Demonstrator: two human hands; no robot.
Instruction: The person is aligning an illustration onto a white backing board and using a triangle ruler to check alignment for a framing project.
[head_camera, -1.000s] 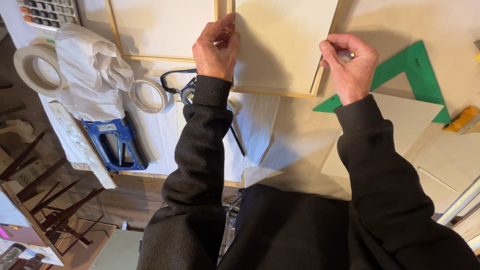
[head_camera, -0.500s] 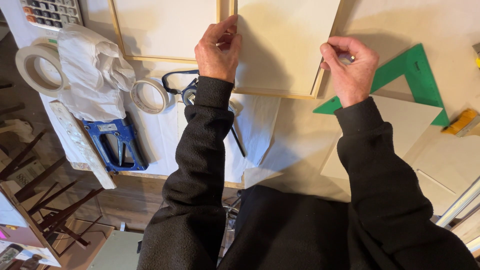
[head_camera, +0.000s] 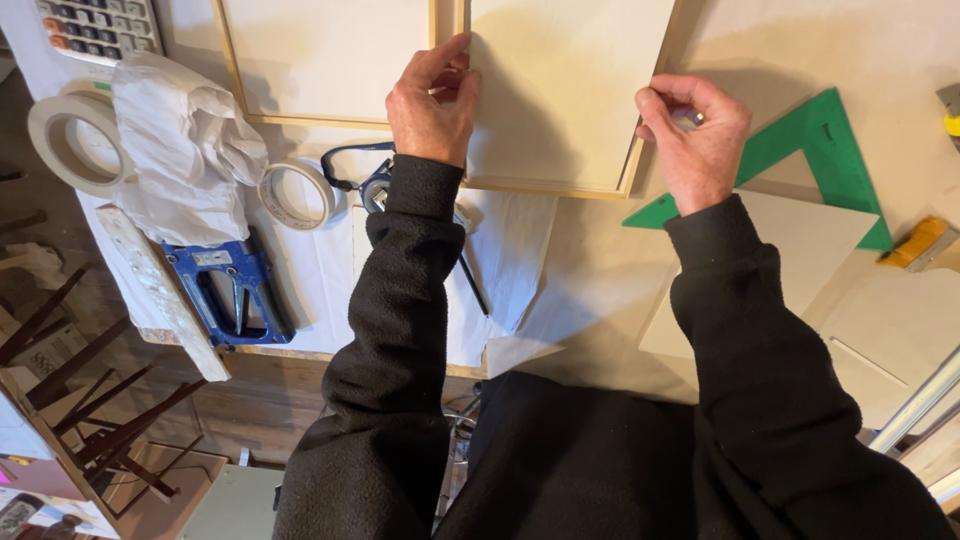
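Pale wood-framed panel (head_camera: 560, 90), upper centre of frame, between both hands, long axis running up the picture. Left hand (head_camera: 432, 100) pinched shut on left edge; right hand (head_camera: 695, 135) curled at right edge, fingertips closed on something small, unidentifiable. Green set square (head_camera: 835, 150) just right; second framed panel (head_camera: 330, 55) at upper left.

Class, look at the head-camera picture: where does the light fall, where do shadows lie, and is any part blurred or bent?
Head view: sharp overall; warm light on the worktop; the left hand casts a soft shadow across the framed panel; the right hand shades the green set square; the lower left, below the bench edge, is dim; the wide lens bends lines near the edges.
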